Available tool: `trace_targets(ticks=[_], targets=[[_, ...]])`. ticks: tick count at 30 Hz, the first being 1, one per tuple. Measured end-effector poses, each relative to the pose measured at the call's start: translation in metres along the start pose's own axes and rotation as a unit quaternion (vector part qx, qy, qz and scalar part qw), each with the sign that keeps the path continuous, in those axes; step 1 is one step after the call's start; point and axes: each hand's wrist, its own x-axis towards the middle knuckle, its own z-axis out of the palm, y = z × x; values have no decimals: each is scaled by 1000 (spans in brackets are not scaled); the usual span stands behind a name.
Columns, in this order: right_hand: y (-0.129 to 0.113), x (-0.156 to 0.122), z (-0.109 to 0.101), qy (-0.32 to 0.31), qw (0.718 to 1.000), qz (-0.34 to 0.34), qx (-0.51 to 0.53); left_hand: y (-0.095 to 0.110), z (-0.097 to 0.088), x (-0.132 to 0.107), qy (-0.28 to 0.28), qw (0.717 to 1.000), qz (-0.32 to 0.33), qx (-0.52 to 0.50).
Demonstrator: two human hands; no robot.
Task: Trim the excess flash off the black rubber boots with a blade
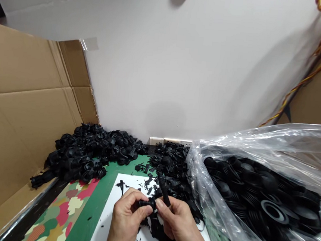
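Note:
My left hand [129, 217] pinches a small black rubber bellows part [147, 203] between thumb and fingers. Close against it, my right hand [178, 221] is closed around a slim black pen-like tool [163, 188], whose upper end points up and away from me. The tool's working tip is hidden by my fingers and the dark part. Both hands are above a white sheet [107, 209] scattered with black rubber scraps [158, 229].
A pile of black ribbed rubber parts [84, 151] lies at back left by a cardboard panel [31, 83]. More black scraps [171, 159] are heaped near the wall. A clear plastic bag [200, 176] of larger black parts [255, 189] stands right. Twisted cables [301, 87] hang at upper right.

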Motion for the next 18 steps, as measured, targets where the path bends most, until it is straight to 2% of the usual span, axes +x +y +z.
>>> trace_targets(ticks=[3, 5, 9, 12, 15, 18], targets=[[-8, -3, -11, 81, 992, -94, -21, -2, -2, 0, 2, 1000, 11, 19], [-17, -6, -18, 104, 988, -113, 3, -2, -2, -1, 1, 999, 19, 30], [-28, -12, -24, 107, 985, -136, -15, -1, -3, -2, -4, 998, 36, 43], [-28, -13, -23, 81, 984, -149, -53, -1, -3, -3, -9, 998, 39, 45], [-24, -11, -19, 52, 989, -136, 2, -3, -3, -3, -11, 998, 43, 42], [-21, -12, -14, 50, 990, -114, 73, -8, -2, -3, -13, 999, 34, 36]])
